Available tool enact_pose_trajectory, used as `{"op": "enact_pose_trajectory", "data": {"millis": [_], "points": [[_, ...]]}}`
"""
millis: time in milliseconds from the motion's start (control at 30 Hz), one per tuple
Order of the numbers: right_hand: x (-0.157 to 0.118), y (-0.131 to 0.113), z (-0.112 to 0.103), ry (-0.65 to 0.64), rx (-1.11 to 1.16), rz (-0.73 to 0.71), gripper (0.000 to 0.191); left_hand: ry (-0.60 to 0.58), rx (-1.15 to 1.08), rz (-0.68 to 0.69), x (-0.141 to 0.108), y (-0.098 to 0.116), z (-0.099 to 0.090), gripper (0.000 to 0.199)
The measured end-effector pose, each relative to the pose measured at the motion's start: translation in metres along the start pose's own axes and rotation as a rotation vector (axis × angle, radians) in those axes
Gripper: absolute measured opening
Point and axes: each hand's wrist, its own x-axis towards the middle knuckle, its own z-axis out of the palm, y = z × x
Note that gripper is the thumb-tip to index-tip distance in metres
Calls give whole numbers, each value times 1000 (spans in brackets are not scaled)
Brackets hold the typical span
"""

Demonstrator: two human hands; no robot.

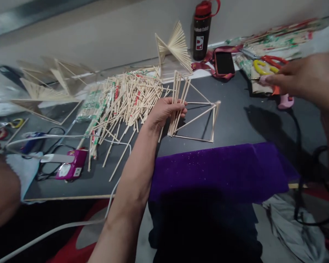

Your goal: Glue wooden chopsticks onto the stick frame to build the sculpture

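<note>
My left hand [168,109] is closed around the upright sticks of a small open frame [195,139] built from thin bamboo sticks. The frame stands on the dark table, with several sticks bunched on the side I hold. At the right, my right hand [295,78] is blurred, its fingers closed at the body of a pink glue gun [286,102]. Part of the gun is hidden behind my fingers, and its nozzle points left over a tan pad. Yellow-handled scissors [265,67] and orange-handled ones [276,59] lie just beyond it.
A loose stick pile [131,95] lies left of my hand. Behind are a twisted stick model [175,49], a bottle [201,34] and a phone [224,64]. A purple cloth [221,168] covers the front edge. Another person's arm [2,186], a magenta power adapter [72,164] and cables are left.
</note>
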Motion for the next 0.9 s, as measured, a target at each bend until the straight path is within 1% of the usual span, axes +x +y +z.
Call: {"op": "enact_pose_trajectory", "data": {"millis": [33, 67, 100, 167, 200, 233, 300, 367, 467, 567, 700, 800, 900], "points": [[-7, -16, -7, -72, 136, -22, 20, 2, 2, 1, 0, 0, 0, 23], [-13, -33, -12, -108, 300, -57, 10, 4, 3, 0, 0, 0, 0, 23], [-16, -49, -14, -115, 442, -141, 4, 5, 5, -3, 0, 0, 0, 23], [-14, -77, -13, -81, 655, -331, 10, 6, 7, -8, 0, 0, -1, 22], [-9, -90, -9, -40, 749, -420, 13, 6, 6, -9, 0, 0, -1, 22], [-3, -102, -4, -20, 843, -481, 12, 7, 7, -9, 0, 0, -2, 21], [9, -122, 6, -45, 1003, -508, 6, 14, 12, -11, 0, 0, -2, 22], [20, -139, 16, -108, 1104, -479, 5, 26, 20, -15, -1, 1, -1, 23], [27, -153, 28, -190, 1196, -431, 6, 42, 23, -16, -1, 1, -1, 23], [31, -157, 39, -269, 1259, -425, 5, 44, 27, -19, -1, 0, -1, 25], [38, -159, 50, -372, 1324, -475, 13, 68, 33, -26, 0, 0, -1, 25], [38, -164, 55, -405, 1369, -521, 19, 78, 31, -22, 0, 0, -1, 24], [31, -170, 55, -427, 1379, -532, 13, 86, 38, -10, -1, 1, 0, 23]]}}
